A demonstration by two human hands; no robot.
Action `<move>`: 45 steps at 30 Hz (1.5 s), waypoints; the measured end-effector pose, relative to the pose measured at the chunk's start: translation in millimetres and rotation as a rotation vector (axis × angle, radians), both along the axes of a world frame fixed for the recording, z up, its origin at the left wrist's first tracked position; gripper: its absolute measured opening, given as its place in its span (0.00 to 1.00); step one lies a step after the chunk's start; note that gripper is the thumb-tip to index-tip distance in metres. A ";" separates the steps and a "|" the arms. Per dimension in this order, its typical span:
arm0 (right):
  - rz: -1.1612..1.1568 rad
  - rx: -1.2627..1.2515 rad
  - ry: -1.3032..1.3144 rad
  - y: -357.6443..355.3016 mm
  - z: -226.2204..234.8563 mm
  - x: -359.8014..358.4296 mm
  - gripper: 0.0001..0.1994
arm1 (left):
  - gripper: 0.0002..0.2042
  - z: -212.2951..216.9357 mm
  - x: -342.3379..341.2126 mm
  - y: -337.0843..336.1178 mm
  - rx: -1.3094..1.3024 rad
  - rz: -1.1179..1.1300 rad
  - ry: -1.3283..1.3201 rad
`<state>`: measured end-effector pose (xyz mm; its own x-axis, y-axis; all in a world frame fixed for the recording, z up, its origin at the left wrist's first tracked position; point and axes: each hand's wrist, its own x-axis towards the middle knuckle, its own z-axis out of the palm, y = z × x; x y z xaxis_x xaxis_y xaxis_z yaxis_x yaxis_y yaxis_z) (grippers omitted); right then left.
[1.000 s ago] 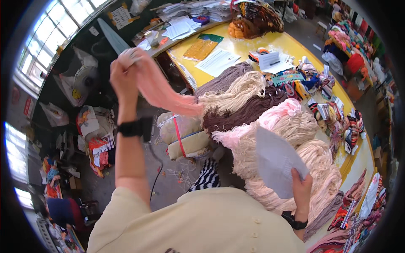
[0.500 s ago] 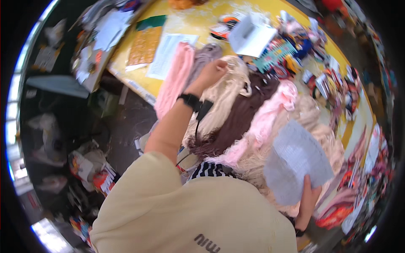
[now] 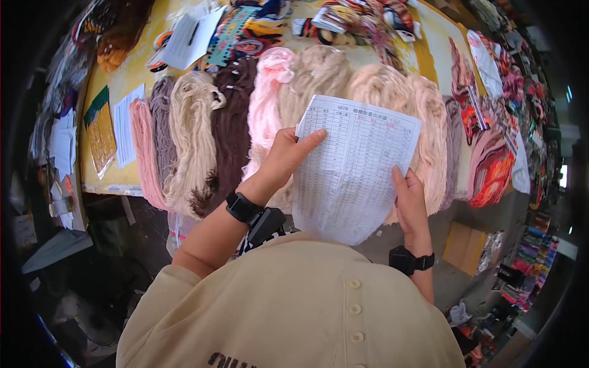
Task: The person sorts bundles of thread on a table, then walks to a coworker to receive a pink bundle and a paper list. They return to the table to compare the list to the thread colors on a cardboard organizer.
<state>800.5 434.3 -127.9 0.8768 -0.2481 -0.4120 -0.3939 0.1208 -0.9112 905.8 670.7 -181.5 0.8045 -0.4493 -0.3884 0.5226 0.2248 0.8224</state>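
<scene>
The person's left hand (image 3: 283, 158) pinches one side of a white, printed paper sheet (image 3: 353, 172); the right hand (image 3: 410, 199) pinches the other. The sheet is in front of long pink, cream and brown yarn bundles (image 3: 236, 122) on the yellow worktop (image 3: 138, 56).

From my station I saw the left hand (image 3: 283, 158), at the cream hank (image 3: 193, 135) half a second earlier, grip the left edge of the sheet (image 3: 353, 168) that the right hand (image 3: 412, 199) alone had held. The pink hank (image 3: 145, 150), raised one second before, lay over the table's (image 3: 130, 69) front edge.
</scene>
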 end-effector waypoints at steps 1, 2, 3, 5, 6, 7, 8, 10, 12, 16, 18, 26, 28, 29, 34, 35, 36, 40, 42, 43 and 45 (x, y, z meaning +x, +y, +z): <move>-0.017 0.012 -0.019 -20.0 -3.0 -16.5 0.18 | 0.16 7.0 -13.2 -16.0 0.027 0.016 -0.024; -0.024 0.010 -0.022 -43.1 -3.8 -32.0 0.17 | 0.16 8.9 -27.2 -37.2 0.001 0.044 -0.054; -0.032 0.007 -0.026 -65.0 -4.2 -47.7 0.16 | 0.16 12.5 -40.4 -57.4 0.009 0.032 -0.078; -0.075 0.021 -0.102 -102.2 -1.9 -83.3 0.16 | 0.15 23.8 -72.1 -101.3 0.009 0.007 -0.079; -0.108 0.025 -0.154 -122.6 1.3 -103.8 0.16 | 0.15 27.9 -91.6 -127.8 0.018 -0.010 -0.096; -0.130 0.033 -0.170 -149.3 4.3 -126.8 0.16 | 0.15 30.0 -111.4 -157.0 0.002 0.009 -0.143; -0.122 -0.042 -0.183 -173.2 6.8 -146.1 0.15 | 0.14 33.7 -121.7 -181.1 -0.014 0.009 -0.203; -0.154 -0.116 -0.202 -210.2 11.0 -185.8 0.15 | 0.14 37.5 -147.1 -223.3 0.022 -0.047 -0.225; -0.218 -0.176 -0.158 -245.9 19.4 -224.9 0.14 | 0.13 46.5 -167.0 -271.1 0.030 -0.105 -0.246; -0.448 -0.085 -0.265 -284.0 26.3 -281.2 0.15 | 0.13 65.9 -194.7 -344.5 -0.065 -0.306 -0.222; -0.499 -0.053 -0.279 -294.0 28.1 -294.1 0.15 | 0.13 50.9 -202.7 -371.0 -0.058 -0.335 -0.242; -0.554 -0.406 -0.019 -357.8 46.0 -336.9 0.13 | 0.15 55.2 -214.9 -475.4 -0.143 -0.539 -0.189; -0.614 -0.452 0.009 -380.9 46.1 -352.2 0.12 | 0.14 56.3 -225.5 -504.3 -0.091 -0.651 -0.277; -0.661 -0.472 0.045 -395.4 45.3 -355.9 0.12 | 0.14 51.1 -227.5 -522.2 -0.074 -0.726 -0.339; -0.747 -0.323 -0.132 -476.3 21.4 -369.1 0.11 | 0.15 19.9 -232.2 -614.9 -0.022 -0.890 -0.473; -0.737 -0.298 -0.150 -502.2 16.3 -371.9 0.10 | 0.15 20.6 -233.6 -638.2 0.031 -0.859 -0.499; -0.727 -0.287 -0.164 -529.9 13.5 -374.6 0.10 | 0.14 26.0 -234.9 -658.6 0.117 -0.822 -0.539; -0.712 -0.302 -0.171 -650.7 10.9 -386.6 0.08 | 0.12 15.7 -225.9 -733.2 0.225 -0.497 -0.528; -0.727 -0.300 -0.176 -706.5 12.1 -391.4 0.07 | 0.12 18.3 -225.6 -759.3 0.283 -0.366 -0.508; -0.700 -0.292 -0.176 -735.8 15.8 -387.8 0.07 | 0.12 17.9 -221.2 -770.2 0.320 -0.257 -0.495; -0.650 -0.323 -0.189 -787.3 25.7 -372.5 0.08 | 0.12 5.7 -213.1 -779.2 0.301 -0.074 -0.477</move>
<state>428.0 -353.0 -102.2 0.5609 -0.8232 -0.0875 -0.1671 -0.0090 -0.9859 692.7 -108.5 -175.8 0.8931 -0.4365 -0.1090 0.0825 -0.0793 0.9934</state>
